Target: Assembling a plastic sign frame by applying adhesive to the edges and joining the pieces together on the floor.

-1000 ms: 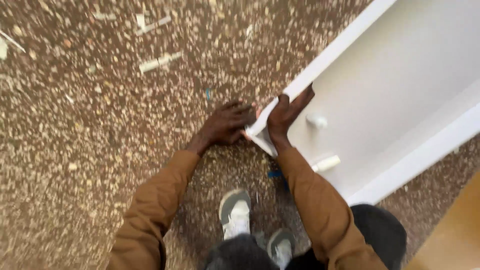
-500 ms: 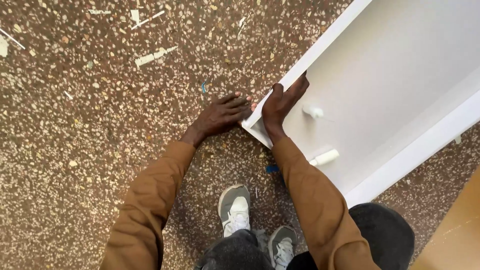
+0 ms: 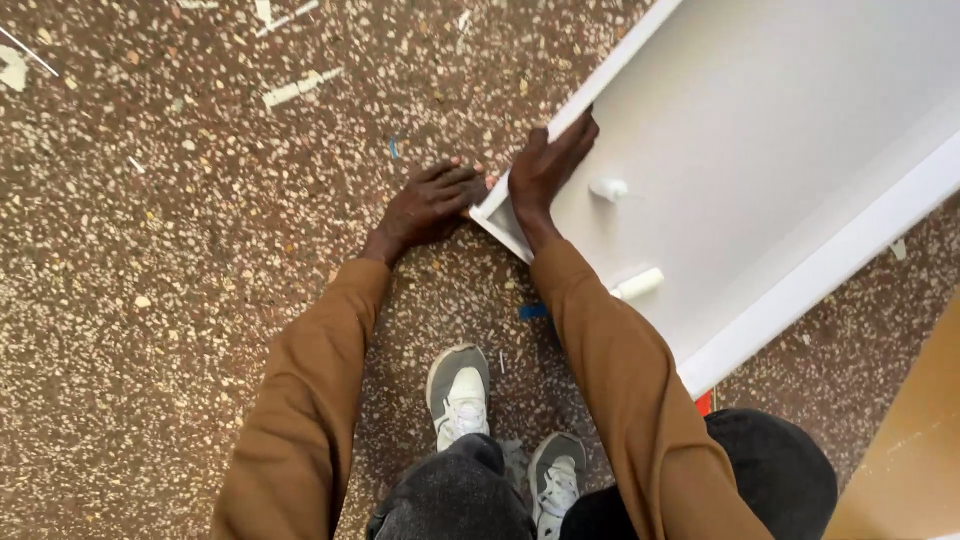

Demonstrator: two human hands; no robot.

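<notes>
A large white box-shaped panel with raised edges [image 3: 800,130] lies on a speckled brown floor [image 3: 150,300]. My right hand [image 3: 548,165] grips its near left rim at the corner, fingers curled over the edge. My left hand [image 3: 430,205] rests on the floor right beside that corner, fingertips touching the panel's outer side. Two short white cylindrical pegs lie inside the panel: one [image 3: 608,187] near my right hand, another [image 3: 638,284] by my right sleeve.
My two grey shoes [image 3: 458,390] stand below the hands. White paint chips [image 3: 298,88] and small blue bits [image 3: 532,311] litter the floor. A tan wooden surface [image 3: 905,470] shows at the lower right.
The view has shifted slightly; the hands stay at the panel's corner. My right fingers have slid a little further up along the rim.
</notes>
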